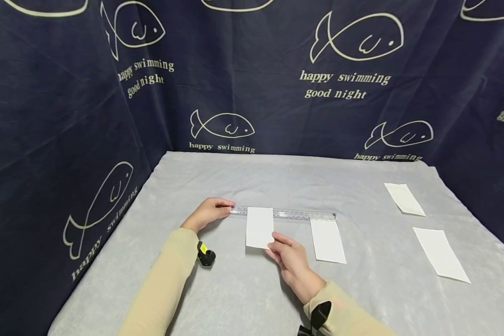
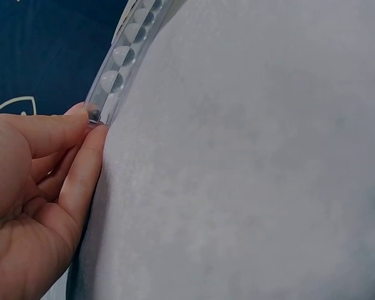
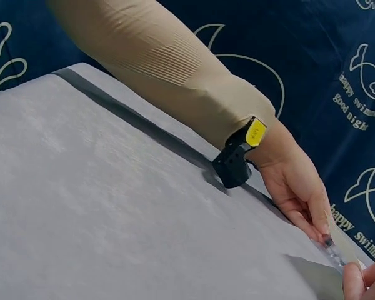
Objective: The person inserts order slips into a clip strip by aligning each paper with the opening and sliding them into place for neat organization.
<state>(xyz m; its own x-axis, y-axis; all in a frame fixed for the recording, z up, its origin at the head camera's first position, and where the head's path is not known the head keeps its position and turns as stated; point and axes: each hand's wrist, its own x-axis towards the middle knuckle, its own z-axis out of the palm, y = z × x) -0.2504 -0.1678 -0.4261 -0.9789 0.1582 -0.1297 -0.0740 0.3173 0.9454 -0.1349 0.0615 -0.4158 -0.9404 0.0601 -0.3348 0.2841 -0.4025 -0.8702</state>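
Note:
My left hand [image 1: 207, 214] pinches the left end of a long clear plastic strip [image 1: 294, 214] with a row of round shapes along it. In the left wrist view the strip [image 2: 120, 62] slants up from between thumb and fingers. A white paper card [image 1: 259, 227] is pinched at its lower right corner by my right hand [image 1: 291, 263]. That card's upper edge overlaps the strip in the head view. Near the strip's right end lies a second white card [image 1: 328, 241], its top edge at the strip. In the right wrist view only fingertips of the right hand [image 3: 369, 281] show.
Two more white cards, an upper one [image 1: 405, 199] and a lower one [image 1: 442, 254], lie at the right on the grey cloth-covered table [image 1: 122, 280]. Dark blue curtains [image 1: 277, 84] with fish drawings enclose the table's back and sides.

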